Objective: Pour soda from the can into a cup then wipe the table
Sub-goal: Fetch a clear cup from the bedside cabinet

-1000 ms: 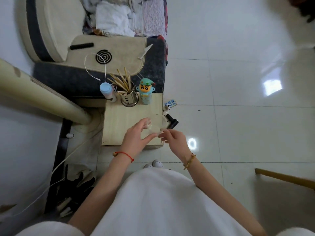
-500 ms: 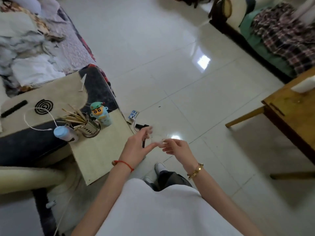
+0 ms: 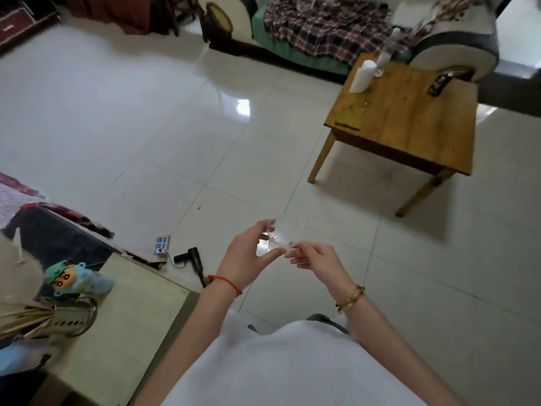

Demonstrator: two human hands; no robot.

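Both hands pinch the thin clear plastic cup (image 3: 281, 238) in mid-air over the floor, left hand (image 3: 248, 256) gripping its rim, right hand (image 3: 314, 259) nipping its edge. Squeeze harder and that flimsy wall could buckle or slip free.

I find no legible text: the faint pale marking on the dark red object (image 3: 17, 23), far up-left of my hands, is too blurred to read.
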